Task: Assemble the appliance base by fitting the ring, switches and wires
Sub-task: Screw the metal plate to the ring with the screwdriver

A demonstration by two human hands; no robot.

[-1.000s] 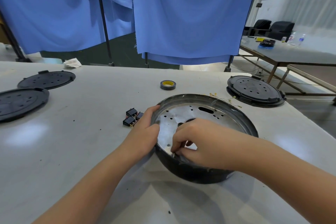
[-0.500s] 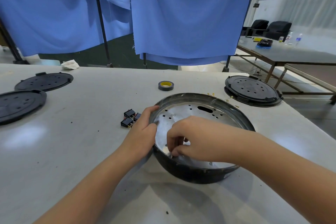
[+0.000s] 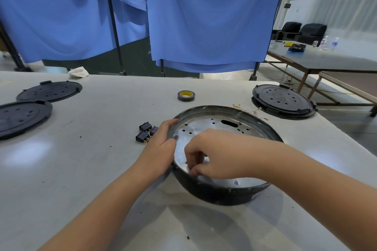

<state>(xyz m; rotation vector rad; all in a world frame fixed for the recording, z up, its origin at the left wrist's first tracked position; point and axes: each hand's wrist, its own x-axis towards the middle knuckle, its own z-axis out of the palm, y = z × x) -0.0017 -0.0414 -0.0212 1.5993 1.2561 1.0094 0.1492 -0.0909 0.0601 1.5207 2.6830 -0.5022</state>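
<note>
A: Black plastic and bright metal at centre: appliance base point(image 3: 224, 191) tipped up on the white table point(image 3: 85, 169), near edge raised, perforated metal plate point(image 3: 214, 126) facing up inside the ring point(image 3: 263, 126).

B: Left hand point(image 3: 161, 144) clamped on the ring's left rim, thumb hooked over the edge, fingers wrapped outside. Firm grip there.

A: Right hand point(image 3: 214, 153) down inside, fingers curled and pinched at the near inner wall. Pinching what, exactly? Cannot tell; fingertips hidden against the plate.

B: Switches point(image 3: 145, 133), small and black, bunched on the table just left of the left hand, partly tucked behind it.

A: Thin wires point(image 3: 252, 111) with yellow terminals trailing off the far right rim toward the black round cover point(image 3: 282, 101).

B: Roll of black tape point(image 3: 186, 95), yellow core, lying flat beyond the base. Two more black discs point(image 3: 30, 106) far left, overlapping at the edge.

A: Crumpled white rag point(image 3: 78, 72) at the far table edge, blue curtains point(image 3: 204, 16) hanging behind.
</note>
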